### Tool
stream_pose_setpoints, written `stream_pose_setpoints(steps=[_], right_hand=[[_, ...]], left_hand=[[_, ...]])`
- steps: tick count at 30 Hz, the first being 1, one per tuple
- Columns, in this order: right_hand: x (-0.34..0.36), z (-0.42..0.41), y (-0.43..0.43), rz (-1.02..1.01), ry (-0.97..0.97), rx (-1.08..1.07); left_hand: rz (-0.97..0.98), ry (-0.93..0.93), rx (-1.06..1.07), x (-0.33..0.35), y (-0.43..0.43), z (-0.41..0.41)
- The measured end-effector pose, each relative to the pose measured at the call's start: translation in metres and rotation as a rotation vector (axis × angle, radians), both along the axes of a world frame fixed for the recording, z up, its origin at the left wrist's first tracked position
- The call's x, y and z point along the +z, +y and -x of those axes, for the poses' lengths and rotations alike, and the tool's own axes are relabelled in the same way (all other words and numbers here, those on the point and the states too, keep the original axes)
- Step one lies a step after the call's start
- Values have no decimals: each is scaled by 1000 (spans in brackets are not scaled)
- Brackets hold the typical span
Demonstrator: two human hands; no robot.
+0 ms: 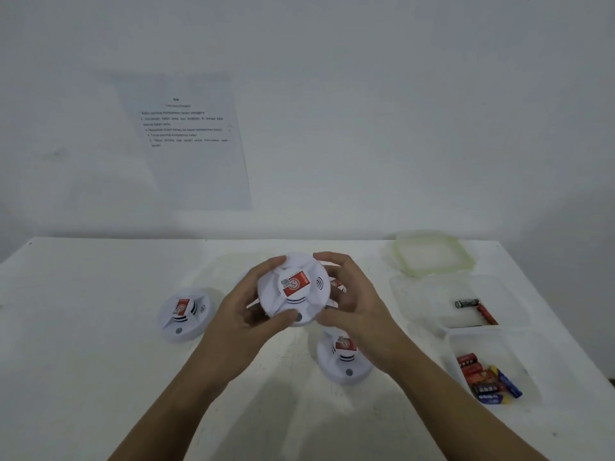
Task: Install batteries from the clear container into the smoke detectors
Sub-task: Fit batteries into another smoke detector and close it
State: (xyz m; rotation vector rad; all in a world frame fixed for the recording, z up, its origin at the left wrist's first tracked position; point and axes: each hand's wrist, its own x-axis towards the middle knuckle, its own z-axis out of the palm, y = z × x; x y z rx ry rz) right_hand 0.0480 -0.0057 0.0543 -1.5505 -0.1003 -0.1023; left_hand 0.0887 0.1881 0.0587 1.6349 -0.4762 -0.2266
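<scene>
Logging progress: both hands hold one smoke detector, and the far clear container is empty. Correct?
No: the head view shows a dark battery and a red battery in the far clear container. The left hand and right hand do hold one smoke detector.

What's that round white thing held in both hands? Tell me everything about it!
The held smoke detector is a round white disc, plastic by its look, with a raised middle bearing a red and white sticker, curved slots beside it and a small grey button near its lower edge. It is off the table, face toward the camera. The left hand grips its left rim, the right hand its right.
</scene>
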Motion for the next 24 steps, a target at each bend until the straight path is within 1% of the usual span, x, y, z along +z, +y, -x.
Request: stream_pose_setpoints(steps=[3,7,12,18,24], right_hand=[[3,-1,-4,68,-31,116],[-3,-1,-3,104,-1,149],[-15,6,1,147,40,135],[-22,8,8,72,87,163],[-46,9,30,57,119,127]], left_hand=[[-27,-4,-34,-3,4,0],[-58,34,-45,-9,9,2],[-95,106,-58,-14,16,7],[-94,116,-50,-17,26,10],[-137,110,-18,-34,39,10]])
